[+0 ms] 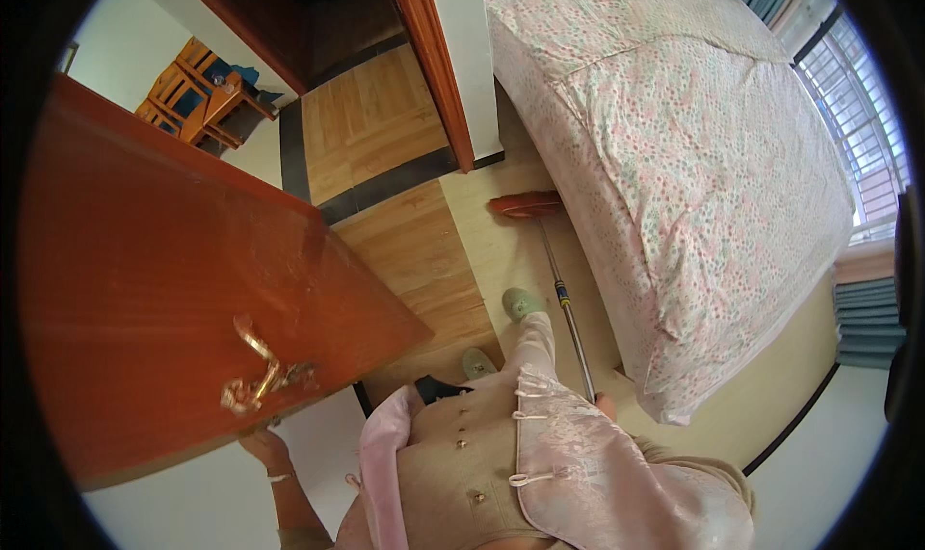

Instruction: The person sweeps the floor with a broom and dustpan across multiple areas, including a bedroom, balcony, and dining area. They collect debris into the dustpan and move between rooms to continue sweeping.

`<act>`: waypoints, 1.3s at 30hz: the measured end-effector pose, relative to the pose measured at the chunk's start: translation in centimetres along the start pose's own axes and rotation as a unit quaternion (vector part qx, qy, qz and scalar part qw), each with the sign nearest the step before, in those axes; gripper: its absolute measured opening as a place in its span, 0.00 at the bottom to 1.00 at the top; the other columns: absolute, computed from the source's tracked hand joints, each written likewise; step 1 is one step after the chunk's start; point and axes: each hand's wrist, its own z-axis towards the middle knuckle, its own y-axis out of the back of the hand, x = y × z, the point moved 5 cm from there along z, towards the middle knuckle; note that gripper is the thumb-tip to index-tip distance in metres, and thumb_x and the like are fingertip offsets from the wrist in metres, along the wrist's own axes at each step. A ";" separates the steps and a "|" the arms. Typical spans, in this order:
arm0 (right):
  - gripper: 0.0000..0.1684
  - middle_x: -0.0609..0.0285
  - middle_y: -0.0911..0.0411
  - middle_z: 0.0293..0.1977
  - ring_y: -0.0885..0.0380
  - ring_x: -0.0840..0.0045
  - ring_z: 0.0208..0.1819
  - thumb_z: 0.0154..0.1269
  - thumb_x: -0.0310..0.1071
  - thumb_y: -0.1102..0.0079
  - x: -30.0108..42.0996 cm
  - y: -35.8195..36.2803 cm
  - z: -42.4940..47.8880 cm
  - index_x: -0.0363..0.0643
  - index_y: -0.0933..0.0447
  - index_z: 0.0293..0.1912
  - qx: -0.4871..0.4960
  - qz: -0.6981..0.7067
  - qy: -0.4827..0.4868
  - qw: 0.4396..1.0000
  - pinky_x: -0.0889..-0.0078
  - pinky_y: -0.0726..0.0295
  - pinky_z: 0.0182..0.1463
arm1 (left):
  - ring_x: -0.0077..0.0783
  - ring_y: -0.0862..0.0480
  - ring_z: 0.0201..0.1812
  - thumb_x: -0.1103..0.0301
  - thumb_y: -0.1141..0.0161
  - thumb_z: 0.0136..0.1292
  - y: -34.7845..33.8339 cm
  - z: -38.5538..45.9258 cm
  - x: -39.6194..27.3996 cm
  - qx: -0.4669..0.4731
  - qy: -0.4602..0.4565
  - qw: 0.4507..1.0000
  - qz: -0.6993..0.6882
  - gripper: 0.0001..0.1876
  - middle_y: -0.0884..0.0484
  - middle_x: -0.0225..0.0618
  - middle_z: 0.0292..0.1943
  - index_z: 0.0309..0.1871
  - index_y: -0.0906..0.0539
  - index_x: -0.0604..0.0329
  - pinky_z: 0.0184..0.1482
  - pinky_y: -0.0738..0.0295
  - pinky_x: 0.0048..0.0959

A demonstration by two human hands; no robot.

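A reddish-brown wooden door (173, 261) with a brass-coloured lever handle (264, 369) stands at my left. My left hand (265, 447) is at the edge of this door, just below the lever, and its fingertips are partly hidden there. My right hand (605, 405), mostly covered by my pink satin garment, holds the upper end of a metal broom handle (574, 333). The handle slants away over the floor to a red broom head (522, 205), whose right end meets the hanging side of the bed cover.
A bed with a floral cover (708, 189) fills the right side. Ahead are a door frame (433, 66), a white wall end (466, 66) and a dark floor strip (390, 189). Wooden furniture (202, 102) stands beyond the door. My feet wear green shoes (522, 304). A barred window (856, 109) is at right.
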 end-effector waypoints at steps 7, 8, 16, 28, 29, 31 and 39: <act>0.13 0.45 0.25 0.27 0.25 0.54 0.32 0.47 0.39 0.48 -2.5 -10.7 -0.8 0.37 0.28 0.28 -0.033 0.083 -0.097 0.991 0.57 0.27 0.37 | 0.35 0.28 0.45 0.73 0.56 0.59 8.8 -1.1 6.8 -0.065 0.085 0.989 -0.102 0.17 0.29 0.47 0.43 0.50 0.33 0.72 0.48 0.32 0.29; 0.13 0.46 0.25 0.27 0.25 0.55 0.32 0.48 0.39 0.48 -2.1 -11.5 -0.7 0.37 0.28 0.28 -0.042 0.088 -0.111 0.989 0.56 0.27 0.37 | 0.36 0.28 0.45 0.72 0.56 0.59 6.2 -2.2 7.0 -0.064 0.107 0.985 -0.120 0.17 0.29 0.47 0.43 0.51 0.34 0.71 0.48 0.33 0.30; 0.14 0.45 0.26 0.22 0.27 0.52 0.27 0.50 0.39 0.47 2.3 -19.1 17.7 0.36 0.30 0.26 -0.166 0.145 -0.057 0.974 0.54 0.29 0.31 | 0.40 0.30 0.50 0.70 0.52 0.57 -24.4 -19.9 16.0 0.408 0.124 0.904 0.026 0.21 0.30 0.49 0.46 0.54 0.35 0.68 0.54 0.37 0.33; 0.13 0.45 0.27 0.25 0.27 0.53 0.30 0.53 0.38 0.48 19.9 -14.7 60.6 0.37 0.32 0.31 -0.192 0.244 0.156 0.938 0.55 0.29 0.34 | 0.36 0.32 0.55 0.64 0.49 0.52 -60.8 -30.6 3.4 0.574 -0.360 0.693 -0.246 0.19 0.29 0.31 0.52 0.50 0.28 0.49 0.57 0.45 0.39; 0.12 0.45 0.27 0.26 0.27 0.53 0.31 0.53 0.36 0.48 23.5 -13.0 63.3 0.37 0.32 0.31 -0.192 0.224 0.182 0.938 0.55 0.29 0.35 | 0.35 0.32 0.55 0.64 0.49 0.53 -62.0 -30.6 3.8 0.561 -0.376 0.692 -0.255 0.19 0.29 0.32 0.52 0.50 0.28 0.49 0.57 0.45 0.39; 0.13 0.46 0.27 0.29 0.27 0.55 0.35 0.51 0.36 0.47 31.4 -9.0 68.7 0.38 0.32 0.34 -0.198 0.279 0.246 0.907 0.57 0.31 0.37 | 0.35 0.32 0.55 0.63 0.50 0.54 -64.5 -30.3 4.0 0.538 -0.411 0.683 -0.274 0.18 0.29 0.32 0.52 0.50 0.28 0.49 0.57 0.45 0.39; 0.39 0.43 0.31 0.47 0.28 0.56 0.44 0.55 0.29 0.55 49.9 -4.5 73.6 0.53 0.58 0.64 -0.048 0.261 0.277 0.923 0.64 0.30 0.46 | 0.34 0.32 0.55 0.59 0.52 0.57 -69.9 -28.6 6.2 0.456 -0.503 0.667 -0.306 0.18 0.29 0.35 0.52 0.51 0.27 0.50 0.57 0.44 0.39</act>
